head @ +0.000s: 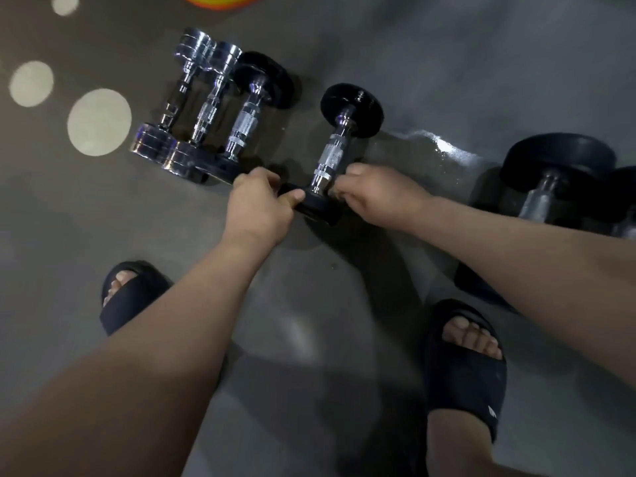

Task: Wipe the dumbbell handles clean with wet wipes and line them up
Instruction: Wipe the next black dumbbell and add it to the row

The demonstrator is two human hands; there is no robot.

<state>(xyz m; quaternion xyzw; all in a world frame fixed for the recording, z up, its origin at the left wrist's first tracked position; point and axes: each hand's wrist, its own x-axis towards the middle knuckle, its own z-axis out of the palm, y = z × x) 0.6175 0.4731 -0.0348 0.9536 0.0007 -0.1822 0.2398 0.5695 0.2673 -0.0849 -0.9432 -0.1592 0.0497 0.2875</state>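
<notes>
Nearest the camera, two bare forearms reach forward over a grey floor [303,325]. Below the dumbbell [333,159], one black slide [132,294] stands to its near left and another [466,373] to its near right, toes showing in both.

The left grip [256,204] is clenched on the left edge of the dumbbell's near black plate, with the thumb lying along the plate's top. The right grip [378,194] is curled at the right side of the same plate, just beside the collar. Its fingers are tucked out of view, so it seems to grasp the plate rather than merely touch it.

The dumbbell runs away from the person, its knurled chrome handle bare between the two grips and its far plate tilted slightly right. Whether the near plate rests on the floor cannot be told.

Just left of the dumbbell a row [206,111] of three lies side by side — two chrome, then one black-plated nearest it. Right of the dumbbell's far plate a wet patch [444,146] shines. Further right are big dumbbells [557,173], cut by the frame edge.

Far left of the dumbbell, pale light spots [99,122] dot the floor — beyond the row, a yellow-orange edge [220,0] shows.
</notes>
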